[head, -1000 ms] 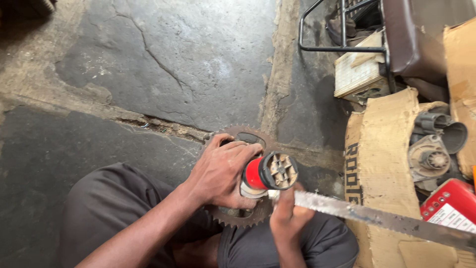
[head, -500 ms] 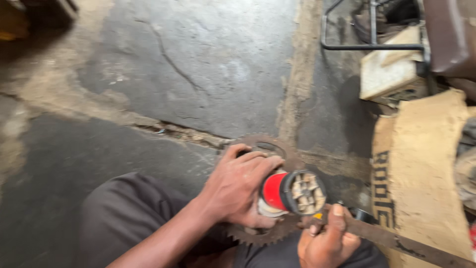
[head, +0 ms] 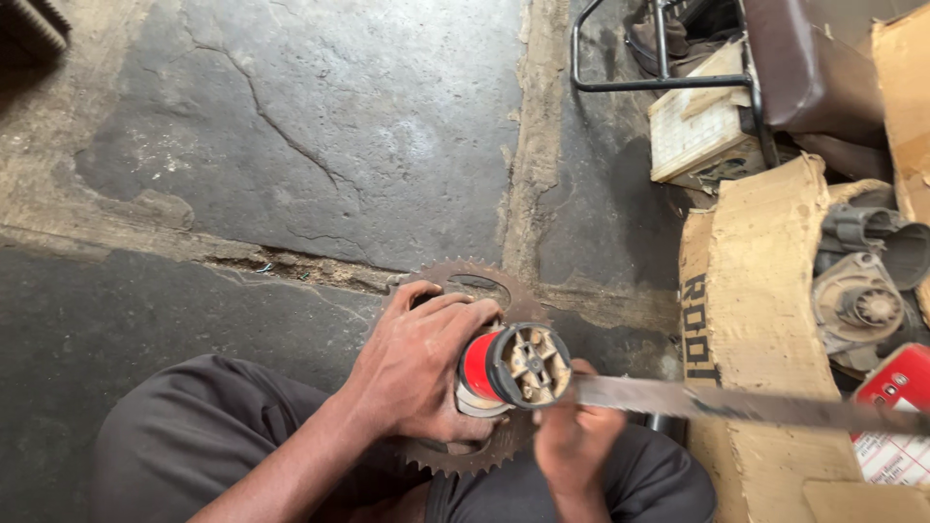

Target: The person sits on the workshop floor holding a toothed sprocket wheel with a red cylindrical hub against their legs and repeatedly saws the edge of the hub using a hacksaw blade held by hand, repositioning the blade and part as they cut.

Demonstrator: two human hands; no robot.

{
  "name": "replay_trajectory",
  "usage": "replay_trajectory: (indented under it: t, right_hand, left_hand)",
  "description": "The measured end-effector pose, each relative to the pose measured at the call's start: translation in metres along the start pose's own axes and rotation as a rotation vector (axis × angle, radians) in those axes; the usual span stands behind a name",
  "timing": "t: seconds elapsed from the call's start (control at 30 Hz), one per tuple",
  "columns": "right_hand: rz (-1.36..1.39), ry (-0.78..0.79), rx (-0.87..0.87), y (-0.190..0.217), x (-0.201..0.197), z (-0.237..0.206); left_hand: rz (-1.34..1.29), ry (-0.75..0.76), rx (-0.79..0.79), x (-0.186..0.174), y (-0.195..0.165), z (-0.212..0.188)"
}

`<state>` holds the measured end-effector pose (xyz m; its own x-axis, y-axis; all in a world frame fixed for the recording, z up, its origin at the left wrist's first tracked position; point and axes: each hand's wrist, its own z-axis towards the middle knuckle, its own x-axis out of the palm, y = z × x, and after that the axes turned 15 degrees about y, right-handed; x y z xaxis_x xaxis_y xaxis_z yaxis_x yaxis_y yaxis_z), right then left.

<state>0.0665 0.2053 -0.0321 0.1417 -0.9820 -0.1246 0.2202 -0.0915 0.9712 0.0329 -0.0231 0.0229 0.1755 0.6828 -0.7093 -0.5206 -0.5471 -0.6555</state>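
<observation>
Left hand (head: 417, 373) wrapped its fingers round a red cylindrical part (head: 481, 368) whose dark end cap (head: 531, 364) faced the camera, showing pale vanes about a hub. Right hand (head: 572, 441), at five o'clock from the cap, was closed on the near end of a long flat metal blade (head: 717, 402), which ran off toward three o'clock. Blade tip met the cap's rim at about four o'clock; whether it had entered the seam could not be told. Beneath both hands, resting on the person's lap, lay a rusty toothed sprocket (head: 475, 283), its teeth visible at twelve and six o'clock of the cylinder.

Judged step: prying or scraping at the joint between cap and red body, with the cylinder steadied against the sprocket. A further move would seem to call for a firm left grip against twisting, and a controlled push of the blade along the seam, since a slip would carry the edge toward the left fingers.

Surroundings: cracked stone floor (head: 320, 126) at eleven o'clock; torn cardboard (head: 756, 291) at three o'clock holding a grey motor housing (head: 857, 310); a metal-framed seat (head: 794, 58) at one o'clock.
</observation>
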Motion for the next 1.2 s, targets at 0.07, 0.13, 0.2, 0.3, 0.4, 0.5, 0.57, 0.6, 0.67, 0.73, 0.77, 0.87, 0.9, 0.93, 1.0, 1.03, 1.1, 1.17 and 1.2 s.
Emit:
replay_trajectory:
  t: [0.07, 0.13, 0.2, 0.3, 0.4, 0.5, 0.57, 0.6, 0.67, 0.73, 0.77, 0.87, 0.9, 0.93, 1.0, 1.03, 1.1, 1.17, 1.2]
  right_hand:
    - [-0.104, 0.052, -0.008, -0.003, -0.002, -0.005]
    - [-0.259, 0.043, 0.001, -0.003, 0.002, -0.014]
    - [-0.327, -0.031, -0.026, -0.003, 0.008, -0.013]
    - [-0.289, -0.086, 0.095, 0.009, 0.015, -0.005]
    - [-0.547, -0.044, -0.172, 0.028, 0.020, -0.001]
    - [-0.637, 0.001, -0.165, 0.037, 0.021, 0.002]
    - [-0.564, -0.023, -0.015, 0.036, 0.020, 0.004]
    - [-0.520, -0.045, 0.044, 0.034, 0.020, 0.004]
    - [-0.360, -0.073, 0.098, 0.029, 0.017, 0.005]
    - [-0.121, -0.079, 0.101, 0.024, 0.016, 0.004]
    - [-0.227, -0.065, 0.071, 0.022, 0.015, 0.006]
    - [-0.369, -0.070, 0.058, 0.020, 0.015, 0.007]
    - [-0.300, -0.091, 0.089, 0.020, 0.015, 0.007]
    - [-0.231, -0.113, 0.116, 0.020, 0.016, 0.007]
    - [-0.129, -0.102, 0.117, 0.021, 0.018, 0.007]
    - [-0.076, -0.098, 0.119, 0.021, 0.019, 0.008]
    - [-0.200, -0.073, 0.002, 0.022, 0.020, 0.010]
    - [-0.248, -0.089, 0.009, 0.022, 0.021, 0.011]
    - [-0.230, -0.113, 0.064, 0.023, 0.021, 0.012]
  left_hand:
    - [-0.004, 0.008, -0.007, 0.001, 0.000, 0.001]
    - [-0.018, 0.012, -0.009, 0.000, 0.000, 0.000]
    - [-0.032, 0.013, 0.002, -0.001, 0.001, 0.000]
    - [-0.022, 0.039, -0.016, 0.000, 0.001, 0.000]
    - [-0.004, -0.017, 0.021, 0.002, 0.002, 0.000]
    - [-0.026, 0.004, 0.013, 0.002, 0.002, -0.001]
    - [-0.009, 0.014, -0.001, 0.002, 0.002, 0.000]
    - [-0.004, 0.019, -0.006, 0.002, 0.002, 0.000]
    - [0.000, 0.017, -0.002, 0.001, 0.002, 0.001]
    - [-0.006, 0.001, 0.010, 0.001, 0.002, 0.003]
    - [-0.016, -0.007, 0.016, 0.000, 0.002, 0.002]
    - [-0.014, 0.017, 0.007, 0.000, 0.002, 0.002]
    - [-0.007, 0.023, -0.002, 0.000, 0.001, 0.002]
    - [-0.013, 0.016, 0.003, 0.000, 0.001, 0.002]
    - [-0.020, 0.002, 0.018, -0.001, 0.002, 0.002]
    - [-0.017, 0.003, 0.014, -0.001, 0.002, 0.003]
    - [-0.019, 0.019, 0.007, -0.001, 0.002, 0.002]
    - [-0.008, 0.021, 0.003, -0.001, 0.001, 0.002]
    - [0.002, 0.013, 0.001, -0.001, 0.001, 0.003]
